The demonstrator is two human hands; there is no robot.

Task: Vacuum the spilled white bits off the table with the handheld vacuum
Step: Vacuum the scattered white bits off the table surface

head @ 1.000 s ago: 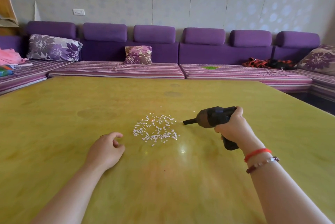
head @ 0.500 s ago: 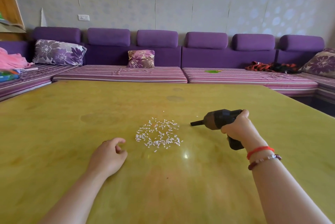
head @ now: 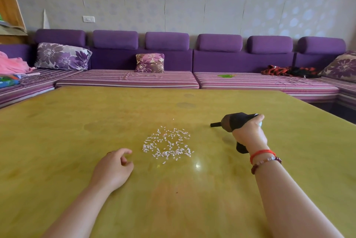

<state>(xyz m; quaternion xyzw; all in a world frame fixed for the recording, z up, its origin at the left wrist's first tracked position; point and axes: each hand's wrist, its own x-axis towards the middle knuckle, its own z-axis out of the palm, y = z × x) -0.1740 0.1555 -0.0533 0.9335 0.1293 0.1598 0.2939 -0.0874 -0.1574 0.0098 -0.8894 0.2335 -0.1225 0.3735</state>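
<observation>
A patch of small white bits (head: 167, 144) lies scattered on the yellow-green table (head: 57, 141), near its middle. My right hand (head: 248, 134) grips a black handheld vacuum (head: 234, 121) by its handle, held above the table to the right of the bits. Its thin nozzle points left toward the patch, with a clear gap between the nozzle tip and the nearest bits. My left hand (head: 113, 168) rests on the table just left of the patch, fingers loosely curled, holding nothing.
A purple sectional sofa (head: 231, 60) with striped seats wraps the table's far and side edges. Floral cushions (head: 150, 62), pink cloth (head: 11, 65) at left and dark red clothing (head: 285, 70) at right lie on it. The table's right edge runs near a dark gap.
My right hand has drawn the vacuum back to the right, away from the bits. The view has tilted upward a little. My left hand has stayed in place.
</observation>
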